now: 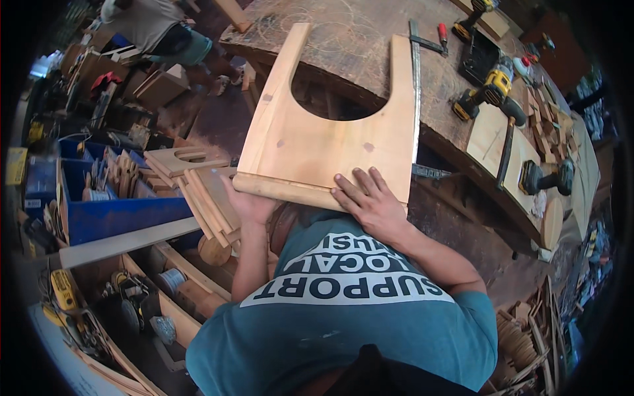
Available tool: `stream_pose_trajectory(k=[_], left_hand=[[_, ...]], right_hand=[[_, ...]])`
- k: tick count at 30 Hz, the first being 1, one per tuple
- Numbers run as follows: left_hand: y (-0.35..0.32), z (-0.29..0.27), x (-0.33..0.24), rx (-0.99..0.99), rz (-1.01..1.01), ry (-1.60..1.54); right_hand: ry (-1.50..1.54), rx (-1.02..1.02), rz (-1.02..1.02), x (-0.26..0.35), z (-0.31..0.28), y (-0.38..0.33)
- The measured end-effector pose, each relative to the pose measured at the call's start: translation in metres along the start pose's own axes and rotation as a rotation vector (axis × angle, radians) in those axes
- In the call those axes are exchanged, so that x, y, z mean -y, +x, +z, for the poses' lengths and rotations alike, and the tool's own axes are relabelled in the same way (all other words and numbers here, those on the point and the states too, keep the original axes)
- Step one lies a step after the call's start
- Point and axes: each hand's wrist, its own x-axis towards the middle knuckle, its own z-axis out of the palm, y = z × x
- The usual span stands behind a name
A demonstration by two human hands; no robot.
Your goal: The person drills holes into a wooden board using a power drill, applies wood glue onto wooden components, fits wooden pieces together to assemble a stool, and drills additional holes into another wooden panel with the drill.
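A pale wooden board (317,132) with a deep rounded cut-out at its far end leans from my lap onto the workbench edge. A rounded wooden strip runs along its near edge. My right hand (370,201) lies flat on the board's near right corner, fingers spread. Under the near left edge, my left hand (247,204) supports the board from below, with the fingers hidden.
The scarred workbench (370,39) carries a metal square (416,72), yellow cordless drills (485,92), a screwdriver and wood offcuts. Blue bins (99,204) with parts, stacked cut boards (198,191) and tools sit at my left. Another person crouches at the top left.
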Motion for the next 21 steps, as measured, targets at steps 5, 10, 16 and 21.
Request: stream_pose_trajectory(k=[5,10,16,21], left_hand=[[0.011,0.005,0.008,-0.551,0.084,0.133],[0.076,-0.050,-0.010,-0.389,0.070,0.228],[0.168,-0.099,-0.021,-0.399,-0.003,0.254],[0.238,-0.101,-0.014,-0.513,-0.180,0.270]], right_hand=[[-0.015,0.098,0.049,-0.010,-0.006,0.007],[-0.079,0.043,0.073,-0.031,0.021,0.054],[-0.179,0.007,0.189,-0.074,0.059,0.115],[-0.212,-0.053,0.346,-0.112,0.099,0.136]])
